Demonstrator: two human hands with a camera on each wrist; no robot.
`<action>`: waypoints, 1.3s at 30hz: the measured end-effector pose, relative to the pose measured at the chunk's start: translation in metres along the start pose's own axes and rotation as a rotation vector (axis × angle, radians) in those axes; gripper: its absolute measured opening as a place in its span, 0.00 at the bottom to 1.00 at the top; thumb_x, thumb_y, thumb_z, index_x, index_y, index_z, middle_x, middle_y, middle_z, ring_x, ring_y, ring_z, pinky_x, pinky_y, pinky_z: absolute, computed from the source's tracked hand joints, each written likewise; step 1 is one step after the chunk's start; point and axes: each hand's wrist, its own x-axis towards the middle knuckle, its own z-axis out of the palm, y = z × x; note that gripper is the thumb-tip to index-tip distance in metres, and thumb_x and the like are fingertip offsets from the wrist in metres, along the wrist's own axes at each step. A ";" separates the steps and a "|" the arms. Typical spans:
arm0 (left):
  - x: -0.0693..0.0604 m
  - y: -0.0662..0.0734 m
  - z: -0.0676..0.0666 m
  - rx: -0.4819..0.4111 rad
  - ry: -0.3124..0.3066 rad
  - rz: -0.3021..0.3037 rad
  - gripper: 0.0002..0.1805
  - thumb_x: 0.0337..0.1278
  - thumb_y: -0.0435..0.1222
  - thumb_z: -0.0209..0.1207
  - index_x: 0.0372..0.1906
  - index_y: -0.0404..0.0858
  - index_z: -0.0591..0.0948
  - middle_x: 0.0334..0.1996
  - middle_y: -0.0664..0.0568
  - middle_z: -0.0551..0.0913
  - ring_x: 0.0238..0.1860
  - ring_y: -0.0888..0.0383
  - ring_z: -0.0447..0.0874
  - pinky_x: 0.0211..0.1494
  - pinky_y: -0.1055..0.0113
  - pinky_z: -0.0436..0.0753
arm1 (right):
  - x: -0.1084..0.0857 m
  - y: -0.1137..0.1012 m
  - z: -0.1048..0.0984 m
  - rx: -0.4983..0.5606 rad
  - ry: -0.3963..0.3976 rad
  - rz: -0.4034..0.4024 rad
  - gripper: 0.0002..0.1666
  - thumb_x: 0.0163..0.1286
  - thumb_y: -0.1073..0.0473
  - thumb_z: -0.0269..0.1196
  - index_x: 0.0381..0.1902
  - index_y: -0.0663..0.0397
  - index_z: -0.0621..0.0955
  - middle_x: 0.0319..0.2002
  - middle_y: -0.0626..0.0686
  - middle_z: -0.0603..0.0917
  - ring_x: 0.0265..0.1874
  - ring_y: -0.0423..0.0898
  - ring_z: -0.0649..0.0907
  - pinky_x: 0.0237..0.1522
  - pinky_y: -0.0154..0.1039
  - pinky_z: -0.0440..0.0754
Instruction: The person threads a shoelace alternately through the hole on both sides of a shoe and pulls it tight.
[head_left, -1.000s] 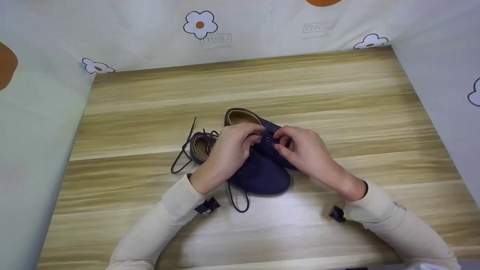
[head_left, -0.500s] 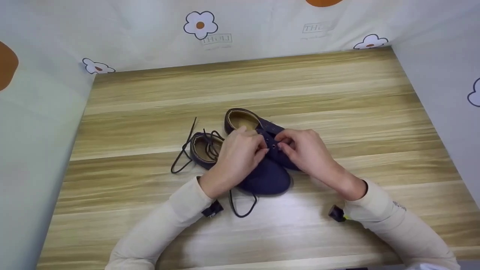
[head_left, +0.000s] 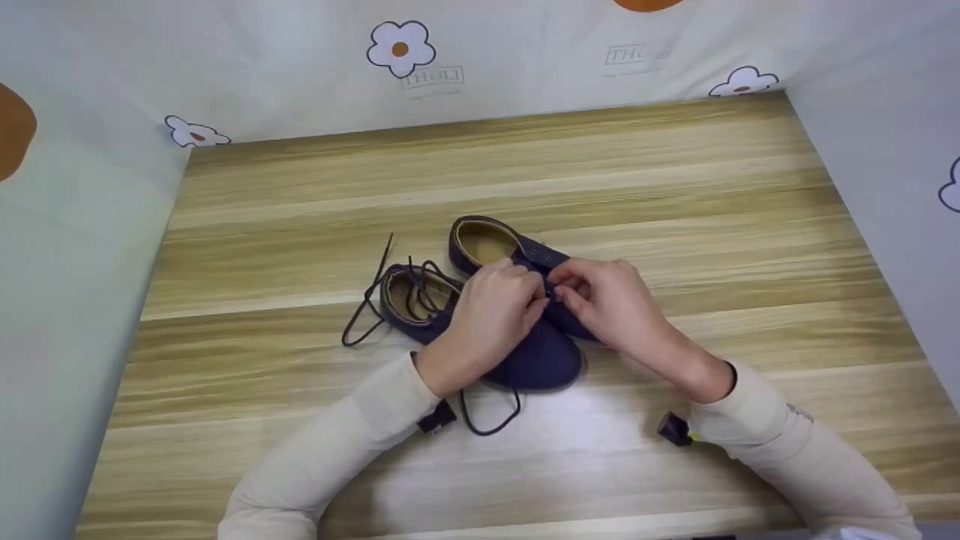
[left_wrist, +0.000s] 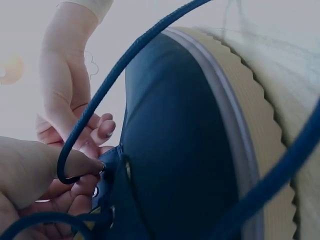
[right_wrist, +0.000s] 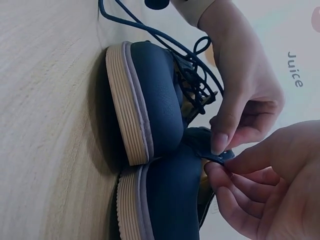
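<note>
Two dark blue shoes lie side by side on the table: a near one with lacing and a far one with bare eyelets. My left hand pinches a dark lace at the far shoe's eyelet flap, its fingertips close to an eyelet. Opposite it, my right hand has thumb and fingers pinched on the flap's edge, as the right wrist view also shows, where the far shoe is lowest. The lace tip is hidden by fingers.
Loose lace trails on the wooden table left of the near shoe, and a lace loop lies in front of it. Pale flower-patterned sheeting stands behind and at both sides.
My left hand has moved right and slightly down along the far shoe's eyelets, toward my right hand. The front lace loop has shifted right. My right hand has barely moved.
</note>
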 end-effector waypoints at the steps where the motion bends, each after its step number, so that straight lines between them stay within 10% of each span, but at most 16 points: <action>1: 0.001 0.000 0.001 -0.014 -0.002 -0.005 0.07 0.54 0.40 0.69 0.32 0.43 0.82 0.26 0.55 0.86 0.31 0.55 0.81 0.36 0.63 0.80 | 0.000 0.000 0.000 0.006 0.001 -0.001 0.06 0.64 0.67 0.64 0.39 0.58 0.86 0.30 0.52 0.90 0.25 0.42 0.87 0.29 0.30 0.81; 7: 0.006 -0.001 0.003 -0.025 -0.048 -0.077 0.22 0.52 0.46 0.69 0.51 0.43 0.81 0.34 0.50 0.89 0.35 0.52 0.85 0.39 0.58 0.84 | -0.001 0.001 0.000 0.016 0.001 0.008 0.06 0.64 0.68 0.64 0.38 0.58 0.86 0.30 0.52 0.90 0.26 0.44 0.88 0.30 0.30 0.82; 18: 0.016 -0.007 0.008 0.106 -0.007 0.011 0.17 0.46 0.53 0.69 0.30 0.43 0.81 0.36 0.54 0.76 0.43 0.52 0.70 0.48 0.59 0.71 | -0.005 0.002 -0.001 0.134 -0.005 0.078 0.08 0.66 0.72 0.59 0.41 0.59 0.73 0.31 0.54 0.90 0.26 0.44 0.87 0.29 0.29 0.82; 25: 0.016 -0.011 0.007 -0.128 -0.102 0.038 0.14 0.54 0.46 0.67 0.36 0.42 0.77 0.30 0.56 0.86 0.36 0.54 0.77 0.54 0.59 0.75 | -0.007 0.004 -0.002 0.025 -0.049 0.070 0.07 0.62 0.67 0.64 0.39 0.57 0.79 0.32 0.51 0.89 0.28 0.41 0.86 0.33 0.31 0.81; 39: 0.025 -0.011 -0.002 -0.512 -0.220 -0.224 0.05 0.59 0.39 0.66 0.35 0.44 0.90 0.34 0.56 0.91 0.39 0.62 0.87 0.48 0.66 0.81 | -0.012 0.008 0.007 -0.121 0.068 -0.024 0.03 0.58 0.58 0.73 0.28 0.50 0.88 0.28 0.47 0.86 0.23 0.42 0.81 0.29 0.32 0.74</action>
